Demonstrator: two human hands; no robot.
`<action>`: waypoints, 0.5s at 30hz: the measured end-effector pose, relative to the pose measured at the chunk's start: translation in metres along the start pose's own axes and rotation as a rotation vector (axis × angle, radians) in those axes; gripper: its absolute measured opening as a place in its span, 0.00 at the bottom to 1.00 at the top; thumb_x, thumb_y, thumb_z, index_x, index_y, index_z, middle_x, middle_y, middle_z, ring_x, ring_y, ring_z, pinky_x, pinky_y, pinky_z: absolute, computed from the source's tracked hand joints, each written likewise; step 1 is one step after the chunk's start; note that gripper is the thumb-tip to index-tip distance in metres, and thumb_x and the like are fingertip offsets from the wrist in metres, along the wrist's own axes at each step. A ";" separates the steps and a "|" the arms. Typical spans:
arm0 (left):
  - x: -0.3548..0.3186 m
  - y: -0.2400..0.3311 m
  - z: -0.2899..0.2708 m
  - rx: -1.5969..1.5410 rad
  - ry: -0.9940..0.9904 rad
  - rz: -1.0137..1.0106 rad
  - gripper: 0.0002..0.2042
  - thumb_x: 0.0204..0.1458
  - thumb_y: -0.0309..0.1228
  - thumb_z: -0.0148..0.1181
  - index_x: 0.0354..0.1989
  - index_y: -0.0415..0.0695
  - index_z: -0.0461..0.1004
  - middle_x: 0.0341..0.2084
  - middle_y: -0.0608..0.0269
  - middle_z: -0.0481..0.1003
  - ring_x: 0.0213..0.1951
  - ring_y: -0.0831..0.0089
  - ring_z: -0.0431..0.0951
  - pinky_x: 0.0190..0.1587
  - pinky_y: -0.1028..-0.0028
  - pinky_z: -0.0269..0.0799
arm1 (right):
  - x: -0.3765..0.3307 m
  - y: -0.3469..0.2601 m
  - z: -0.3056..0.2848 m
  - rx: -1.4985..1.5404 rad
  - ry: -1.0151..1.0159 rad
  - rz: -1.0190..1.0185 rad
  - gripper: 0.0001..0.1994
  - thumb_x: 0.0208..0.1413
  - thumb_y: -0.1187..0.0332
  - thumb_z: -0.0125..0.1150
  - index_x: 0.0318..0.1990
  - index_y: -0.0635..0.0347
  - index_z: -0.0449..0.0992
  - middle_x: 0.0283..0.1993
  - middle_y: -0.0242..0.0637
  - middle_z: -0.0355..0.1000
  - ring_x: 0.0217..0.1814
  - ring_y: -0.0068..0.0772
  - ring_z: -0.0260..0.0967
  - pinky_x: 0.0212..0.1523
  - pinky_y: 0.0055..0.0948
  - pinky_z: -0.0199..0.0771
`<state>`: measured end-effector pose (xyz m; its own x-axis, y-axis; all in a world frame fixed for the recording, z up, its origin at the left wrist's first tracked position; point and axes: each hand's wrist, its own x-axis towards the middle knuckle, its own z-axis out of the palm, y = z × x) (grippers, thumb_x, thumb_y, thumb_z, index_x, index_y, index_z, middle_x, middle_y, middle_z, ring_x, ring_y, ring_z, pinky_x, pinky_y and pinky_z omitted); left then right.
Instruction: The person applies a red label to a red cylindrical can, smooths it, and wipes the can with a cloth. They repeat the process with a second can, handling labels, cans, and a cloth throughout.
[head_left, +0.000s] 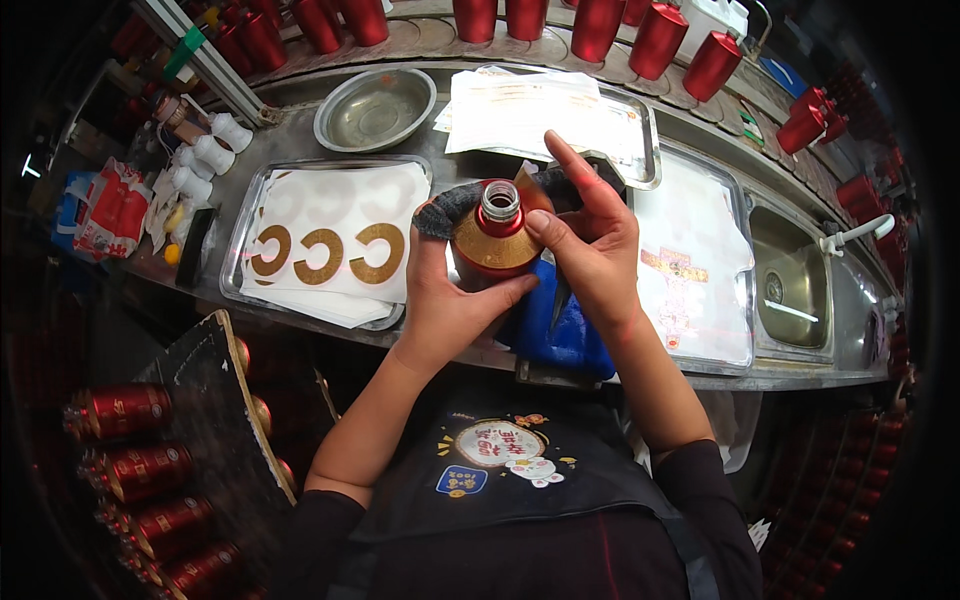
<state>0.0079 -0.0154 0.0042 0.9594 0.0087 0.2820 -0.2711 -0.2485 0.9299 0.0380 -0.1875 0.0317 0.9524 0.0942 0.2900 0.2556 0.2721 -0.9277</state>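
Note:
A red bottle (500, 232) with an open clear-glass neck stands upright in front of me, a gold label lying around its sloping shoulder. My left hand (448, 305) is closed around the bottle's left side, thumb across the front; dark grey cloth covers its far fingertips. On the bottle's right, my right hand (592, 240) presses its thumb onto the gold shoulder, index finger raised and stretched. Its other fingers are partly hidden behind the bottle, where dark grey cloth also shows. A gold flap (527, 184) sticks up beside the neck.
A left tray (240, 262) holds a sheet of gold C-shaped labels. Behind are a metal bowl (328, 118) and a papered tray (652, 150). At right lie a label sheet (700, 220) and a sink (800, 330). Below the bottle is a blue object (568, 335); red bottles (655, 42) line a conveyor.

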 end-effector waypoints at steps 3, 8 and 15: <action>0.015 -0.003 -0.017 -0.244 -0.215 -0.018 0.45 0.35 0.28 0.83 0.65 0.42 0.63 0.62 0.59 0.68 0.63 0.65 0.69 0.66 0.65 0.65 | 0.004 0.001 -0.002 0.045 0.001 -0.001 0.34 0.57 0.80 0.65 0.72 0.66 0.62 0.73 0.40 0.63 0.47 0.10 0.70 0.44 0.13 0.72; 0.024 0.002 -0.035 -0.239 -0.336 0.006 0.47 0.31 0.29 0.84 0.65 0.42 0.64 0.62 0.58 0.69 0.63 0.65 0.70 0.67 0.67 0.63 | 0.002 -0.003 -0.004 0.036 -0.014 0.090 0.35 0.57 0.81 0.64 0.72 0.68 0.60 0.73 0.43 0.61 0.54 0.17 0.71 0.51 0.18 0.75; 0.012 0.009 -0.029 -0.177 -0.248 -0.041 0.45 0.31 0.31 0.84 0.64 0.45 0.66 0.57 0.59 0.71 0.60 0.65 0.72 0.64 0.66 0.66 | -0.001 -0.006 -0.005 0.063 -0.044 0.117 0.35 0.55 0.83 0.63 0.73 0.69 0.60 0.72 0.43 0.62 0.56 0.18 0.71 0.52 0.18 0.75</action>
<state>0.0144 0.0103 0.0225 0.9537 -0.2265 0.1977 -0.2205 -0.0797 0.9721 0.0367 -0.1934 0.0357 0.9664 0.1706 0.1923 0.1311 0.3166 -0.9395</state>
